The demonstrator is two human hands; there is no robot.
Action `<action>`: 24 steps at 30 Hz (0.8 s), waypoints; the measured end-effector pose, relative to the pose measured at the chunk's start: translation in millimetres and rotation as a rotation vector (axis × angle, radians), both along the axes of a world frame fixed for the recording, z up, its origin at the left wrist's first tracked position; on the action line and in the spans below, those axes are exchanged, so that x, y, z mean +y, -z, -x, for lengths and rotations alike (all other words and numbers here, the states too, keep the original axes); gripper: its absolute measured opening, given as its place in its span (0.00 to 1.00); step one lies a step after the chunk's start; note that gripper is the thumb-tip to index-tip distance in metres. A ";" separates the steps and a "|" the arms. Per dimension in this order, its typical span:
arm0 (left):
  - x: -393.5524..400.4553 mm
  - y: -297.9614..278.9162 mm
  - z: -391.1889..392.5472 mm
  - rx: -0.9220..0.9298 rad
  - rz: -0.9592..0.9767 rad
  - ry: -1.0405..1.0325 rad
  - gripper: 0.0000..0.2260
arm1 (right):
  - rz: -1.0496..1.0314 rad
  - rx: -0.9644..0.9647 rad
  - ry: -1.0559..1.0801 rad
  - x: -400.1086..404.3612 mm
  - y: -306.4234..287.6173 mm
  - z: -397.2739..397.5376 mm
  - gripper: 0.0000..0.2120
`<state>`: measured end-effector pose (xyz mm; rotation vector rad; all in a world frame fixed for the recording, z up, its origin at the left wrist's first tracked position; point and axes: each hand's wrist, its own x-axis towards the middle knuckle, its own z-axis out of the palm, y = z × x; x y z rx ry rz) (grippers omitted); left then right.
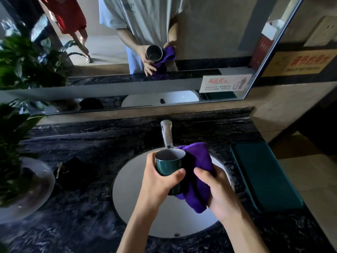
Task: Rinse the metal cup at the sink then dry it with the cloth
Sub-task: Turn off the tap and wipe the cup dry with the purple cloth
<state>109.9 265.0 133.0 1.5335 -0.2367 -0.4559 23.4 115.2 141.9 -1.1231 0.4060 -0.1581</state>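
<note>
While the left hand (156, 181) wraps around a dark green cup (168, 166) — fingers curled behind it, thumb pressed across the front — the right hand (217, 190) clutches a purple cloth (197, 161) bunched against the cup's right side. The cup is held above the white sink (131, 194), tilted slightly with its open mouth facing up and away, showing a pale grey inside. Part of the cloth rises above the right hand beside the cup's rim, and the rest hangs below the palm; the right thumb lies over the fabric, close to the left thumb.

A chrome tap (166, 133) stands just behind the cup, at the back edge of the sink. Around the sink runs a dark marbled counter (82, 216). To the right on it lies a flat dark green mat (264, 172). To the left stands a leafy plant (12, 128) in a clear glass bowl (36, 183), with a small dark object near it that is too dim to make out.

Behind the counter a wall mirror (209, 33) reflects the person's pale shirt, both hands, the cup and the cloth — and a small printed notice (225, 83) sits at its lower right corner.
</note>
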 end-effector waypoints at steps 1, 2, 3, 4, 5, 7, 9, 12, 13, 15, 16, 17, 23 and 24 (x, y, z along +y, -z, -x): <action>-2.0 0.1 0.8 -0.022 -0.033 -0.001 0.34 | 0.077 0.006 -0.008 2.0 -2.9 -0.2 0.16; -3.2 0.1 0.9 -0.048 -0.073 -0.010 0.36 | 0.196 0.015 -0.015 3.1 -3.8 0.3 0.14; -3.9 -0.2 0.5 -0.074 -0.125 -0.032 0.39 | 0.345 0.033 -0.005 4.1 -6.1 0.6 0.12; -3.6 -1.3 -0.1 -0.098 -0.162 -0.054 0.40 | 0.490 0.053 0.031 4.7 -8.7 0.5 0.09; -2.9 -3.2 -0.4 -0.115 -0.164 -0.077 0.39 | 0.567 0.074 0.081 5.2 -10.6 0.5 0.05; -1.5 -8.4 1.3 -0.105 -0.105 -0.123 0.34 | 0.526 0.080 0.170 7.6 -15.1 0.7 0.04; -3.6 -14.5 5.6 -0.075 -0.044 -0.173 0.31 | 0.341 0.024 0.193 11.4 -16.7 -1.3 0.08; -9.4 -12.1 14.1 0.002 0.002 -0.248 0.31 | 0.163 -0.081 0.107 22.6 -15.5 -0.6 0.17; -11.5 -10.5 14.7 0.046 0.018 -0.274 0.30 | 0.154 -0.102 0.050 26.4 -15.7 1.7 0.18; -13.3 -4.2 10.8 0.168 0.096 -0.306 0.28 | 0.217 -0.111 -0.057 35.0 -15.8 6.9 0.21; -13.1 -2.2 8.2 0.229 0.153 -0.308 0.26 | 0.281 -0.134 -0.112 39.1 -13.7 9.6 0.22; -12.3 -1.8 6.1 0.279 0.206 -0.307 0.26 | 0.374 -0.171 -0.152 43.7 -11.7 12.0 0.24; -12.6 -4.5 18.7 0.276 0.164 -0.211 0.32 | 0.275 -0.168 0.020 53.8 -1.6 3.0 0.21; -13.7 -3.5 20.6 0.282 0.181 -0.207 0.31 | 0.089 -0.112 0.069 53.6 -1.9 1.5 0.19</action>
